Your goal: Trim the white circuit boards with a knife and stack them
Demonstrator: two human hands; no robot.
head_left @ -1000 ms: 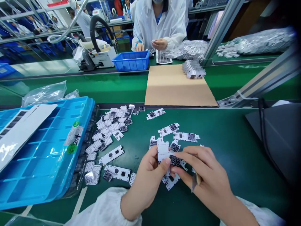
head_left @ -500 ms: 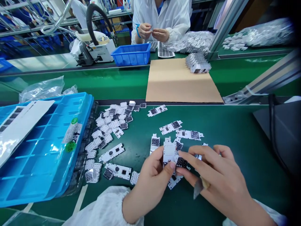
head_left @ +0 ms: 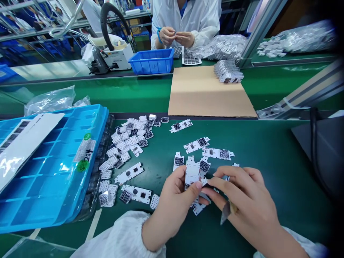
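My left hand (head_left: 172, 202) pinches a small white circuit board strip (head_left: 192, 172) between thumb and fingers, holding it upright over the green mat. My right hand (head_left: 245, 204) is closed on the strip's lower right end, where a small piece (head_left: 204, 182) sits at my fingertips; a short blade-like tool (head_left: 225, 214) is tucked under its palm. More white board pieces (head_left: 212, 153) lie just beyond my hands. A pile of small snapped-off pieces (head_left: 126, 143) lies to the left.
A blue compartment tray (head_left: 53, 172) with a paper sheet sits at the left. A cardboard sheet (head_left: 206, 93) with stacked boards (head_left: 228, 73) lies on the conveyor. Across it, a person in a white coat handles parts near a blue bin (head_left: 152, 61). A dark box (head_left: 322, 150) stands right.
The dark-patterned piece at the strip's lower end has turned edge-on under my right fingers. Both hands drifted slightly right. The person opposite brought both hands together.
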